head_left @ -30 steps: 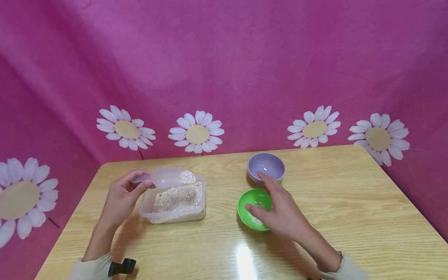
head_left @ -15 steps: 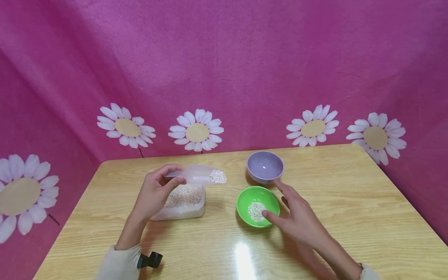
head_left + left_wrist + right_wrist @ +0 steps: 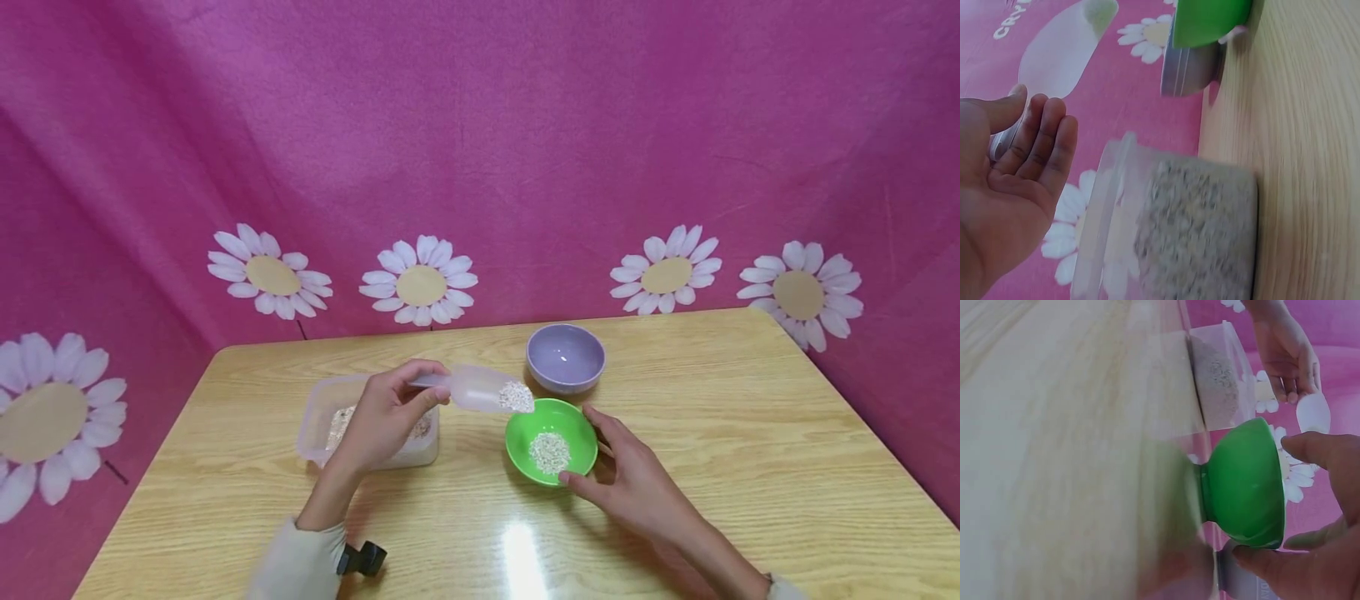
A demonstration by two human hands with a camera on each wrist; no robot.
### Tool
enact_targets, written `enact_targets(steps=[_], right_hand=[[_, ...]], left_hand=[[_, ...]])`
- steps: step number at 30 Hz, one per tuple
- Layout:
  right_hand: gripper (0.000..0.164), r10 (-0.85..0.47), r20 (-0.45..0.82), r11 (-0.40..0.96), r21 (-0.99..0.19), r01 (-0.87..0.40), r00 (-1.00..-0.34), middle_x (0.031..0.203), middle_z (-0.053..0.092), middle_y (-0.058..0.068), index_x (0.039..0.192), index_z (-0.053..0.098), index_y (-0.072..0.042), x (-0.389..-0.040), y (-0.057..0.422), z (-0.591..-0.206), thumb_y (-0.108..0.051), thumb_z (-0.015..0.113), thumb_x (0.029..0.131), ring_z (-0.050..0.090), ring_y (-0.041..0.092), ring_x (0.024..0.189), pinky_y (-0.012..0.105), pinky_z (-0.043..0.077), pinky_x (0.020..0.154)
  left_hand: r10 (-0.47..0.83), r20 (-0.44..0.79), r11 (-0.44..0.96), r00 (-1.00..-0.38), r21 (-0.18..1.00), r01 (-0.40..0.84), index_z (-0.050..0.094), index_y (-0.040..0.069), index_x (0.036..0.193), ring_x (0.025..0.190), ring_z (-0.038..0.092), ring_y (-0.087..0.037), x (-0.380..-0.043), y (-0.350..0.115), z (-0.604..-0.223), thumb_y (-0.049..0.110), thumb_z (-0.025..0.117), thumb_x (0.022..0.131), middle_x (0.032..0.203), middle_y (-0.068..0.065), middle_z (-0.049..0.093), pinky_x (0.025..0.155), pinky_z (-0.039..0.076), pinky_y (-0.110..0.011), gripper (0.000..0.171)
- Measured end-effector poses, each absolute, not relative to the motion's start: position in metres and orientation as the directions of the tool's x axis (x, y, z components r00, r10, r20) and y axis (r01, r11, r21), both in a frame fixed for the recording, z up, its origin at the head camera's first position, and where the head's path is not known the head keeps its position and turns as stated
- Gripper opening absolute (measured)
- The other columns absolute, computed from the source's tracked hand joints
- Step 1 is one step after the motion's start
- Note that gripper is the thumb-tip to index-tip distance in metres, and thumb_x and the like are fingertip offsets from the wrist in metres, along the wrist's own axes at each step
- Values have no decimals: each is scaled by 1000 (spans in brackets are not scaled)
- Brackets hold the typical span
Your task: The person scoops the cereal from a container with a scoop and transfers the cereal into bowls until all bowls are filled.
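Observation:
My left hand (image 3: 390, 417) pinches the handle of a translucent scoop (image 3: 476, 389) between thumb and fingers. White flakes, like oats, lie at the scoop's tip (image 3: 517, 397), beside the green bowl's far left rim. The green bowl (image 3: 520, 446) holds a small heap of the same flakes (image 3: 550, 452). My right hand (image 3: 637, 479) holds this bowl from its right side, thumb near the front rim and index finger farther back. In the right wrist view, the fingers (image 3: 1260, 559) touch the bowl's outer wall. Behind the left hand, a clear plastic container (image 3: 1116, 206) of flakes is partly hidden.
A purple bowl (image 3: 566, 358) stands just behind the green one. The wooden table (image 3: 712, 400) ends at a pink cloth (image 3: 480, 167) printed with daisies. A black strap with a small block (image 3: 363, 558) sits at the left wrist.
The left hand has carried the loaded scoop rightward from above the container to the green bowl. My right hand has shifted from over the green bowl to its right side.

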State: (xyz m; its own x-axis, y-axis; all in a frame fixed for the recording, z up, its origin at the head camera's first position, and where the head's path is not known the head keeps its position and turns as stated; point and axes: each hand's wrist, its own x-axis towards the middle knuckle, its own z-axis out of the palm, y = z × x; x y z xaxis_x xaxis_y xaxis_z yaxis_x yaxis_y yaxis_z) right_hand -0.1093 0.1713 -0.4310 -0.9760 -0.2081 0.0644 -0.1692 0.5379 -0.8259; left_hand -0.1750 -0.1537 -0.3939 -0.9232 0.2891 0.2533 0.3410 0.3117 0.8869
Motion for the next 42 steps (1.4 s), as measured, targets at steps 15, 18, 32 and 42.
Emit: enact_targets(steps=[15,18,32,42], right_hand=[[112,-208,-13,558,-823,-107,-978,164,44,29,164,30,7,-117,169,-430,-30,96,81,62,42,138,51,51,114],[113,-192,-40,552,-830,-75,-981,164,44,28,164,30,6,-117,168,-431,-28,97,80,63,41,137,50,52,113],[113,-163,-88,546,-838,-15,-983,162,48,25,165,31,2,-115,166,-434,-27,98,79,65,38,135,45,56,110],[112,-163,-72,546,-837,-29,-984,161,49,27,164,33,4,-113,168,-434,-26,99,78,66,39,133,45,56,109]], left_hand=[[398,297,378,-868,809,450,76,8,116,95,75,-14,-174,-120,-398,10,76,100,106,-5,80,88,62,-30,16],[433,297,397,-851,785,476,76,8,116,96,76,-14,-173,-118,-398,10,76,100,106,-4,80,89,63,-32,16],[604,322,462,-729,603,650,75,10,117,93,69,-10,-172,-115,-371,11,73,102,110,0,77,74,55,-23,15],[584,368,451,-723,593,667,76,10,117,96,72,-10,-168,-123,-357,10,74,102,107,1,76,83,59,-26,15]])
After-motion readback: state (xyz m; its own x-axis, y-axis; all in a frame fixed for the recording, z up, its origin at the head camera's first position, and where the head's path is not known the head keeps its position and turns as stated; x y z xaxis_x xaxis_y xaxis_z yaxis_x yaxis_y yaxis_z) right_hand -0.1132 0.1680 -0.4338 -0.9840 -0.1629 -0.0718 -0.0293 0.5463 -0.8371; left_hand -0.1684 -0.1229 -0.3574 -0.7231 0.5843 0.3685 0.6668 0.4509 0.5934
